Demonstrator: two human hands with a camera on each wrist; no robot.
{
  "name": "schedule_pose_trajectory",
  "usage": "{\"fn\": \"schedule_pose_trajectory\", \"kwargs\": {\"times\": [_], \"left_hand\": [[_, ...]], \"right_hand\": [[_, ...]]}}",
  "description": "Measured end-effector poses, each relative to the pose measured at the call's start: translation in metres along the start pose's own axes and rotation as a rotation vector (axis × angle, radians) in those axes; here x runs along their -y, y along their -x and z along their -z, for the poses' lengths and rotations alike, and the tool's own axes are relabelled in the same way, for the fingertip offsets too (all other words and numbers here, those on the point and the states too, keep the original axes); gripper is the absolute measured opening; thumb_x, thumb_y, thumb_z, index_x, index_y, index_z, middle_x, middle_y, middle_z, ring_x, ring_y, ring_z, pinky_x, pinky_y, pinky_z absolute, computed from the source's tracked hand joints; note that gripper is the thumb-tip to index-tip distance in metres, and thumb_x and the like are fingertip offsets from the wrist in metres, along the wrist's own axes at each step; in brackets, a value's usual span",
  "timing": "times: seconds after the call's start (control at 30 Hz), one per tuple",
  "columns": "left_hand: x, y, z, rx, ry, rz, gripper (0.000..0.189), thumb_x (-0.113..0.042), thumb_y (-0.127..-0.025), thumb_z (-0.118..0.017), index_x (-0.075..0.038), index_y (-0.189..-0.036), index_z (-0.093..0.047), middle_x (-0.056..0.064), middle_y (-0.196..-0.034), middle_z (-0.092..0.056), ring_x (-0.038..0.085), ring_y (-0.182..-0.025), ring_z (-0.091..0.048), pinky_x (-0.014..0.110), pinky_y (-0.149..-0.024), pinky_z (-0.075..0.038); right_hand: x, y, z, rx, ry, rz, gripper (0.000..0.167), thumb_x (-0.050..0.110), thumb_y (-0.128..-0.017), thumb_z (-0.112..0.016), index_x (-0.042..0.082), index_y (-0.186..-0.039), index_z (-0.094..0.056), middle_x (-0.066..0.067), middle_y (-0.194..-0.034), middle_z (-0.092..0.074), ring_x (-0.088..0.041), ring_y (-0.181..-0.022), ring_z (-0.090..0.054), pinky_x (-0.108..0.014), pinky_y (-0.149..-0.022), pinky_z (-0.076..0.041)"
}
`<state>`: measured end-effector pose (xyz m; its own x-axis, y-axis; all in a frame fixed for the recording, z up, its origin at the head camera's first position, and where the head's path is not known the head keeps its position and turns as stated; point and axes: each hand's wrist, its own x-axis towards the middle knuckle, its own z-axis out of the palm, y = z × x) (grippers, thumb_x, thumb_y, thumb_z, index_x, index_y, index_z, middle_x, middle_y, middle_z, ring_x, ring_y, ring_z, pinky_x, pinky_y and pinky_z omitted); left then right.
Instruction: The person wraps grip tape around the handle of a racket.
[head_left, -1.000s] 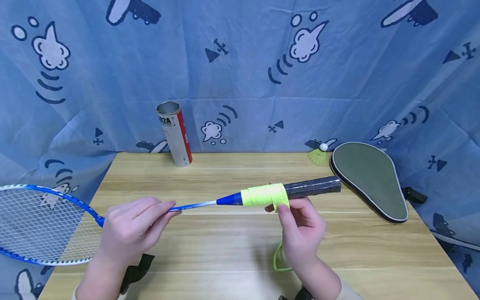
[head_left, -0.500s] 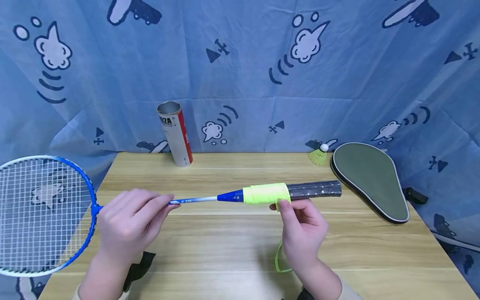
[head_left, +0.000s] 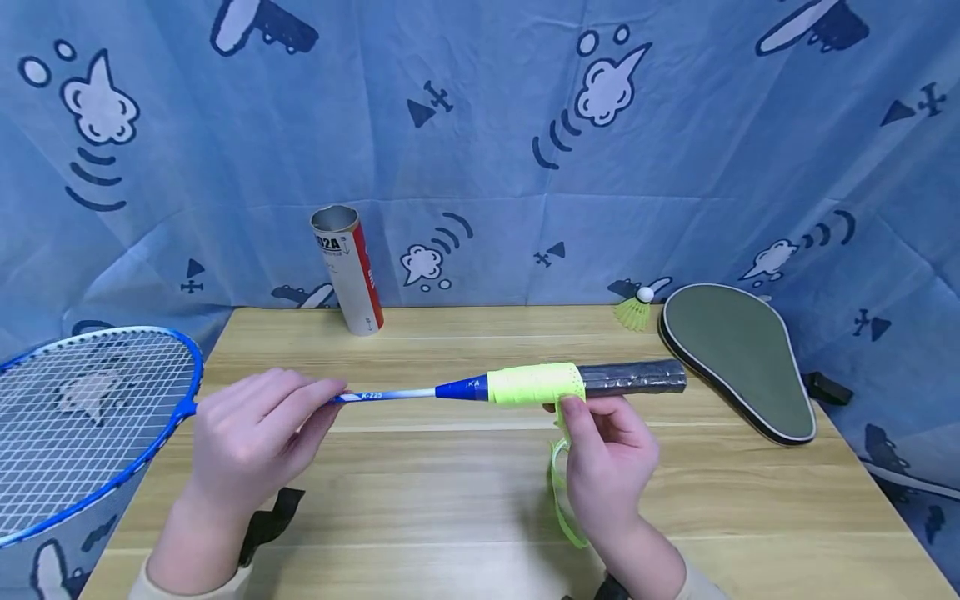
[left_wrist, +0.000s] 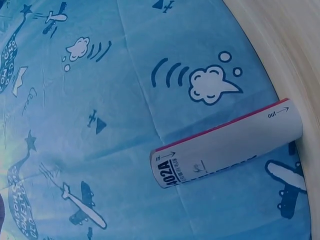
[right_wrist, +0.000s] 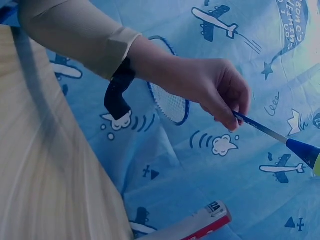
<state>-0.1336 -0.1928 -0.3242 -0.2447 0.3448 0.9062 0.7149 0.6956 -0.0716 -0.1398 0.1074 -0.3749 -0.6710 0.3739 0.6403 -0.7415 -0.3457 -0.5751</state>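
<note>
A blue and white badminton racket (head_left: 397, 395) lies across the head view, raised above the table. My left hand (head_left: 251, 437) pinches its thin shaft; the strung head reaches out past the left edge. Bright yellow-green grip tape (head_left: 534, 384) wraps the upper part of the handle, while the black handle end (head_left: 633, 377) is uncovered. With thumb and fingers, my right hand (head_left: 611, 450) pinches the tape where it leaves the handle. A loose loop of the tape hangs below, beside that hand. The right wrist view also has the left hand (right_wrist: 220, 92) pinching the shaft.
A white and red shuttlecock tube (head_left: 349, 275) stands upright at the back left of the wooden table (head_left: 420, 508). A yellow shuttlecock (head_left: 635, 310) and a green paddle-shaped case (head_left: 738, 358) lie at the back right. A blue patterned curtain (head_left: 465, 150) hangs behind.
The racket has turned about its shaft, its head tilting differently in each frame. More of the handle is covered smoothly by tape, and the hanging loop shows more plainly. Both hands keep hold.
</note>
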Motion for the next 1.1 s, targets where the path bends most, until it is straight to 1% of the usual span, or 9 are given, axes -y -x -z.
{"fn": "schedule_pose_trajectory", "kwargs": {"times": [0.03, 0.2, 0.33, 0.43, 0.53, 0.63, 0.77, 0.9, 1.1], "left_hand": [[0.000, -0.001, 0.000, 0.006, -0.006, 0.006, 0.037, -0.031, -0.103, -0.065, -0.004, -0.083, -0.080, 0.005, -0.069, -0.070, 0.021, -0.052, -0.060, 0.035, -0.046, -0.051], [-0.003, -0.003, -0.001, -0.027, -0.039, 0.035, 0.035, -0.028, -0.103, -0.066, -0.003, -0.083, -0.081, 0.008, -0.072, -0.071, 0.026, -0.054, -0.062, 0.042, -0.049, -0.050], [-0.005, -0.005, -0.001, -0.058, -0.028, 0.044, 0.035, -0.028, -0.103, -0.066, -0.002, -0.085, -0.081, 0.008, -0.071, -0.072, 0.028, -0.055, -0.063, 0.044, -0.051, -0.052], [-0.005, -0.007, 0.000, -0.082, -0.009, 0.042, 0.036, -0.029, -0.103, -0.067, -0.001, -0.084, -0.081, 0.008, -0.071, -0.072, 0.027, -0.055, -0.063, 0.043, -0.052, -0.053], [-0.006, -0.009, 0.002, -0.077, 0.003, 0.052, 0.038, -0.030, -0.103, -0.066, -0.001, -0.084, -0.081, 0.008, -0.071, -0.071, 0.026, -0.056, -0.063, 0.041, -0.053, -0.053], [-0.006, -0.010, 0.005, -0.039, 0.010, 0.063, 0.039, -0.032, -0.103, -0.065, -0.002, -0.084, -0.080, 0.007, -0.073, -0.072, 0.024, -0.057, -0.063, 0.038, -0.054, -0.053], [-0.008, -0.007, 0.009, 0.005, 0.013, 0.047, 0.037, -0.031, -0.104, -0.064, -0.004, -0.086, -0.081, 0.006, -0.073, -0.071, 0.021, -0.057, -0.062, 0.034, -0.052, -0.053], [-0.011, -0.002, 0.015, 0.028, 0.009, 0.027, 0.039, -0.032, -0.105, -0.062, -0.005, -0.084, -0.081, 0.005, -0.072, -0.070, 0.020, -0.056, -0.061, 0.032, -0.050, -0.053], [-0.016, 0.003, 0.018, 0.021, 0.012, 0.026, 0.039, -0.032, -0.104, -0.063, -0.004, -0.084, -0.081, 0.005, -0.071, -0.070, 0.020, -0.054, -0.062, 0.033, -0.049, -0.054]], "right_hand": [[0.000, 0.000, 0.000, -0.009, 0.007, 0.000, 0.015, -0.027, -0.086, -0.058, -0.016, -0.076, -0.061, -0.010, -0.080, -0.074, -0.020, -0.071, -0.075, -0.026, -0.070, -0.062], [0.001, -0.003, 0.002, -0.014, -0.005, 0.026, 0.012, -0.026, -0.085, -0.061, -0.017, -0.078, -0.062, -0.010, -0.080, -0.074, -0.021, -0.071, -0.076, -0.027, -0.071, -0.062], [0.006, -0.002, 0.002, 0.035, -0.058, 0.060, 0.005, -0.026, -0.085, -0.062, -0.021, -0.087, -0.062, -0.013, -0.087, -0.074, -0.025, -0.075, -0.076, -0.032, -0.074, -0.064], [0.010, -0.002, 0.001, 0.072, -0.059, 0.077, 0.005, -0.025, -0.086, -0.061, -0.023, -0.091, -0.061, -0.017, -0.094, -0.075, -0.026, -0.076, -0.076, -0.033, -0.074, -0.064], [0.013, -0.001, 0.000, 0.078, -0.061, 0.072, 0.005, -0.024, -0.088, -0.059, -0.023, -0.091, -0.062, -0.019, -0.097, -0.075, -0.025, -0.077, -0.074, -0.033, -0.072, -0.063], [0.018, -0.001, -0.002, 0.069, -0.052, 0.056, 0.007, -0.025, -0.088, -0.057, -0.022, -0.088, -0.063, -0.018, -0.095, -0.075, -0.024, -0.075, -0.072, -0.032, -0.071, -0.063], [0.021, 0.000, -0.003, 0.066, -0.048, 0.018, 0.011, -0.027, -0.088, -0.055, -0.020, -0.087, -0.064, -0.014, -0.090, -0.074, -0.023, -0.072, -0.072, -0.031, -0.071, -0.062], [0.023, 0.004, -0.003, 0.071, -0.037, -0.013, 0.013, -0.026, -0.089, -0.056, -0.018, -0.085, -0.064, -0.013, -0.092, -0.071, -0.022, -0.071, -0.072, -0.030, -0.070, -0.062], [0.027, 0.007, -0.002, 0.113, -0.026, -0.017, 0.015, -0.027, -0.089, -0.049, -0.018, -0.087, -0.061, -0.013, -0.096, -0.070, -0.024, -0.078, -0.074, -0.033, -0.076, -0.063]]}}
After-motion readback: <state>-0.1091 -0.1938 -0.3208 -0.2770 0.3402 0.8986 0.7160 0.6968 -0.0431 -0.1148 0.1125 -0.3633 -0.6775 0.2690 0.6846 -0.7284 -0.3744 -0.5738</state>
